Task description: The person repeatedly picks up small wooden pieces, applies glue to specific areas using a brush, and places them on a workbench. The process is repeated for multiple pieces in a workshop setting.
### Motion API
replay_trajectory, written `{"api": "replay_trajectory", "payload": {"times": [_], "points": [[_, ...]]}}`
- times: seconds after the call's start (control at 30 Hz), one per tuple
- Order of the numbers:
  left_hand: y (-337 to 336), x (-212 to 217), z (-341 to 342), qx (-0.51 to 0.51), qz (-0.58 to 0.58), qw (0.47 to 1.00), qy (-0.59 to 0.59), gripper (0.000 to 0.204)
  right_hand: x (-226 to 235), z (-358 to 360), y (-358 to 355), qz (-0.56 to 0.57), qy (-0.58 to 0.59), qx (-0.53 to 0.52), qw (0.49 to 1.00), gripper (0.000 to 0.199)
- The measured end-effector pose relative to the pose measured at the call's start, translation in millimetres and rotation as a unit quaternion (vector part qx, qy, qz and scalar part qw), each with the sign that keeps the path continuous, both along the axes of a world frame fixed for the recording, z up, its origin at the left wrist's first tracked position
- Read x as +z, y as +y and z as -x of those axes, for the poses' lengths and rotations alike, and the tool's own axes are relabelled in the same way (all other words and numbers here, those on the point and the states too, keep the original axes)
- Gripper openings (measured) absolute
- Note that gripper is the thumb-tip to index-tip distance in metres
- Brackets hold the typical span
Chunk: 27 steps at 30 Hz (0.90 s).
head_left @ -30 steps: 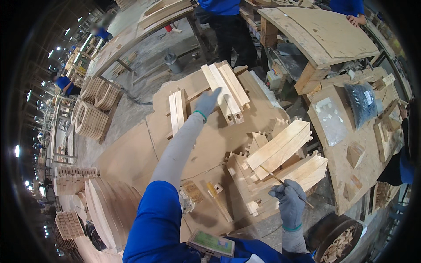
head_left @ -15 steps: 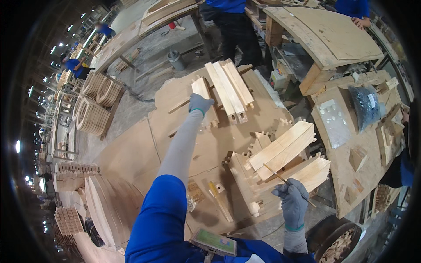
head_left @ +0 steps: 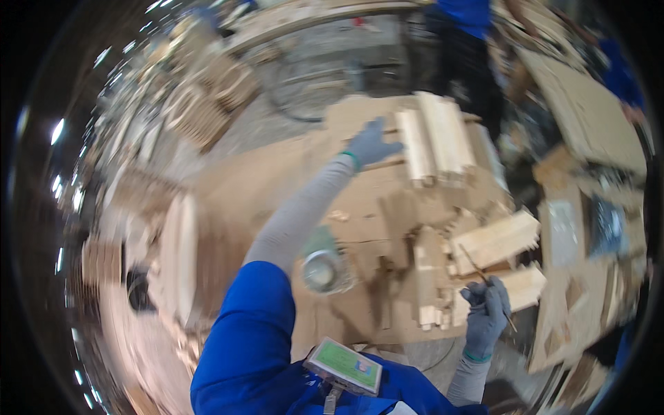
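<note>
My left hand (head_left: 373,144), in a grey glove, is stretched out over the cardboard-covered surface (head_left: 290,173) with its fingers spread and nothing in them. Just right of it stand pale planed wooden pieces (head_left: 417,146), side by side. My right hand (head_left: 486,315), gloved too, is closed around a thin brown stick (head_left: 472,259) that slants up to the left. Beyond that hand lies a stack of shaped wooden parts with pegged ends (head_left: 498,242). A round container (head_left: 320,271) in clear plastic stands beside my left forearm. Motion blurs the view.
Curved wooden parts (head_left: 183,256) are piled at the left, with more stacks (head_left: 200,114) behind. A side bench (head_left: 564,290) at the right carries a blue-grey plastic bag (head_left: 607,225). A person in blue (head_left: 463,41) stands beyond the far edge.
My left hand has come off the wooden piece and opened. The view has swung left, so the scene sits further right. My right hand keeps hold of the stick.
</note>
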<state>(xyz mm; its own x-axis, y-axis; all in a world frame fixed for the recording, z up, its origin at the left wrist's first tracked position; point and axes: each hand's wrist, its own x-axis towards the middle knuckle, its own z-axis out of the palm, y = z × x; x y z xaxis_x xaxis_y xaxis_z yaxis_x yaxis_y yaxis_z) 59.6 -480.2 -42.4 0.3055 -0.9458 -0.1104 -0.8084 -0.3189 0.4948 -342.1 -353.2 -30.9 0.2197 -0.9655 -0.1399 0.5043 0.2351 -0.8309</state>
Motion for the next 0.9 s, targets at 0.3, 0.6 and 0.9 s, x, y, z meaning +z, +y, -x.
{"api": "replay_trajectory", "payload": {"times": [0.3,0.6,0.9], "points": [[333,96,44,0.165,0.202,0.945,-0.197,0.098,77,-126,95,0.102,0.045,0.128,0.986,0.050],[588,60,55,0.417,0.324,0.840,-0.125,0.099,44,-265,253,0.151,-0.089,0.447,0.877,0.062],[593,51,58,0.239,0.393,0.770,0.443,0.057,36,-331,310,0.159,0.165,0.292,0.928,0.081]]}}
